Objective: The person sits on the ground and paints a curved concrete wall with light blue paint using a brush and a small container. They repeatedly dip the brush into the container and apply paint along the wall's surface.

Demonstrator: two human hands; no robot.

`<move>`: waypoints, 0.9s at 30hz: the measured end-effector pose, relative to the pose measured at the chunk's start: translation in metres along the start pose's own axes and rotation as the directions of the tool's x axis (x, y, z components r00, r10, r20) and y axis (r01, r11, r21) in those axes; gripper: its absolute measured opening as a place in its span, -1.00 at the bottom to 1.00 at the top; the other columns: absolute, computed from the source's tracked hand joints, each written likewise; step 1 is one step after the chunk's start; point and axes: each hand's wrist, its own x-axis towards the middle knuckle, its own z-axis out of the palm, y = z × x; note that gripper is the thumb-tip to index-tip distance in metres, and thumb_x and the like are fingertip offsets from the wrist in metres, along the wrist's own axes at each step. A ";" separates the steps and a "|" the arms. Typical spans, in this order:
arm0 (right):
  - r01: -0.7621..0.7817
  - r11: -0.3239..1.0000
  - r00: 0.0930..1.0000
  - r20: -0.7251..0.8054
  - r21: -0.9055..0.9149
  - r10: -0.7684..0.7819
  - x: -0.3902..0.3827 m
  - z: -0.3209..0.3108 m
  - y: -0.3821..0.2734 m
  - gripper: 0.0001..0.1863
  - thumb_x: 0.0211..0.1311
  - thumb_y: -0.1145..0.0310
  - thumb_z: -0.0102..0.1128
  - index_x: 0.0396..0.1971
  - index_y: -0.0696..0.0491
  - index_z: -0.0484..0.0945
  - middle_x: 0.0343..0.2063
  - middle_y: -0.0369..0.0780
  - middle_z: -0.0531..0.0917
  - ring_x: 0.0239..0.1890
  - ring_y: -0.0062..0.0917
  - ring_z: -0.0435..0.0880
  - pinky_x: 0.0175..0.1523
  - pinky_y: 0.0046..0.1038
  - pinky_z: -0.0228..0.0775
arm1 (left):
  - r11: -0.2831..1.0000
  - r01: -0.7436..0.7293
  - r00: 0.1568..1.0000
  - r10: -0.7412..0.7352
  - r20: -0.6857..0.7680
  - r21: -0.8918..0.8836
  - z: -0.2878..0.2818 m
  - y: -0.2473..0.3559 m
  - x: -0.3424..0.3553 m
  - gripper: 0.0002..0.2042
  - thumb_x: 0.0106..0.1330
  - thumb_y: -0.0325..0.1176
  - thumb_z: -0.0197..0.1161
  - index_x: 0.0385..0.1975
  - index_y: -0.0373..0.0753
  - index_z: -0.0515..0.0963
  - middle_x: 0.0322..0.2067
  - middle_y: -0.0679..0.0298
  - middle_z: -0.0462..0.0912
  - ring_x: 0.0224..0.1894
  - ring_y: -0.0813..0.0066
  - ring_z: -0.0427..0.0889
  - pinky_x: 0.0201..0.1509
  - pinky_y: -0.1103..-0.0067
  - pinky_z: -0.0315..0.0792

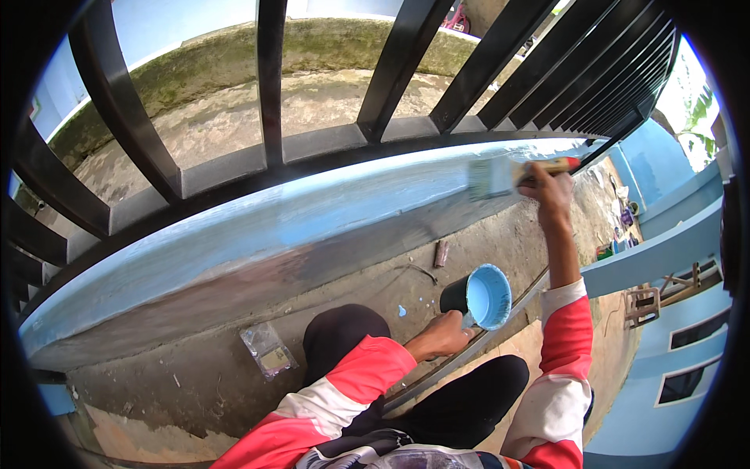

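Observation:
My right hand (550, 191) is closed around the wooden handle of a wide paintbrush (497, 178), whose handle end is red. The pale, blurred bristles point left against the light blue side of a low wall (305, 209); whether they touch it I cannot tell. Lower down, my left hand (445, 336) grips the handle of a dark dipper (454, 296) with light blue paint inside and on its rim. Fresh-looking blue covers the upper part of the wall, while its lower part is bare grey and brownish.
Black metal fence bars (269, 86) rise from a rail along the wall top. On the concrete floor lie a clear plastic packet (268, 351), a small brownish cylinder (441, 253) and blue paint drops. A brick-like block (642, 307) and a blue building stand at right.

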 end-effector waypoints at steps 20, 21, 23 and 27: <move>0.160 0.984 0.964 0.202 0.082 -0.174 -0.058 0.032 -0.012 -0.64 0.28 0.26 0.28 -0.16 0.30 0.61 -0.36 -0.09 0.68 -0.37 -0.47 0.73 -0.31 -0.52 0.67 | 0.997 0.075 0.996 -0.076 0.053 0.005 -0.003 0.002 0.000 -0.48 0.33 -0.13 0.20 -0.07 -0.62 0.45 -0.10 -0.38 0.57 0.03 -0.22 0.60 0.06 0.18 0.45; 0.044 0.997 0.995 0.087 0.062 -0.049 -0.052 0.017 -0.014 -0.65 0.25 0.31 0.31 -0.19 0.35 0.65 -0.32 -0.06 0.70 -0.32 -0.46 0.74 -0.29 -0.51 0.66 | 0.998 0.068 0.997 -0.069 0.045 0.010 -0.004 0.003 -0.001 -0.48 0.33 -0.13 0.20 -0.07 -0.62 0.45 -0.10 -0.38 0.57 0.02 -0.22 0.60 0.06 0.18 0.45; 0.040 0.989 0.997 0.059 0.142 -0.048 -0.060 0.011 -0.017 -0.68 0.27 0.34 0.27 -0.19 0.34 0.61 -0.32 -0.08 0.68 -0.34 -0.44 0.74 -0.31 -0.51 0.67 | 0.998 0.065 0.998 -0.065 0.018 0.006 -0.005 0.001 -0.001 -0.49 0.33 -0.14 0.20 -0.07 -0.62 0.45 -0.11 -0.38 0.58 0.02 -0.22 0.60 0.06 0.17 0.45; -0.049 0.916 0.964 0.258 0.399 -0.060 -0.110 0.056 -0.032 -0.74 0.32 0.34 0.25 -0.16 0.23 0.56 -0.30 -0.13 0.66 -0.35 -0.48 0.73 -0.34 -0.53 0.66 | 0.999 0.049 0.999 -0.049 0.020 -0.009 0.000 0.001 0.004 -0.51 0.34 -0.16 0.20 -0.11 -0.64 0.46 -0.18 -0.34 0.60 -0.07 -0.17 0.64 -0.02 0.17 0.46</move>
